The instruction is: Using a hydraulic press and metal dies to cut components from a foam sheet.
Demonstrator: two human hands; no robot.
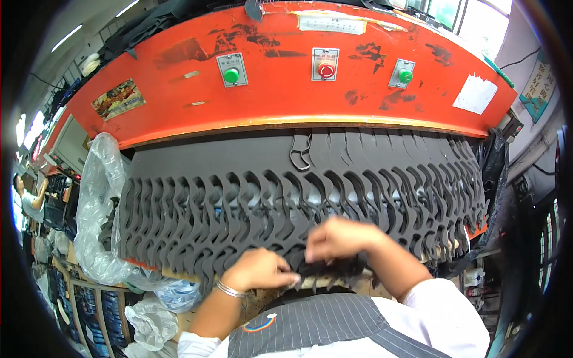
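Observation:
A large dark grey foam sheet (179,155), apparently stacked in layers, has rows of curved cut-out holes and ragged strips along its near edge. My left hand (256,271) is at that near edge, fingers bent over the foam and thumb stretched to the right; it seems to grip the edge. Just right of it and a little farther in, my right hand (337,238) hovers over the strips. Its fingers are curled and slightly blurred, and I cannot see what is in them. A looped metal cutting die (300,152) lies on the uncut part near the machine.
Beyond the foam is a red machine beam (268,89) with a green button (231,75), a red stop button (326,70) and another green button (405,76). Clear plastic bags (98,215) hang at the left. Black plastic (495,179) hangs at the right. Another person (31,197) stands far left.

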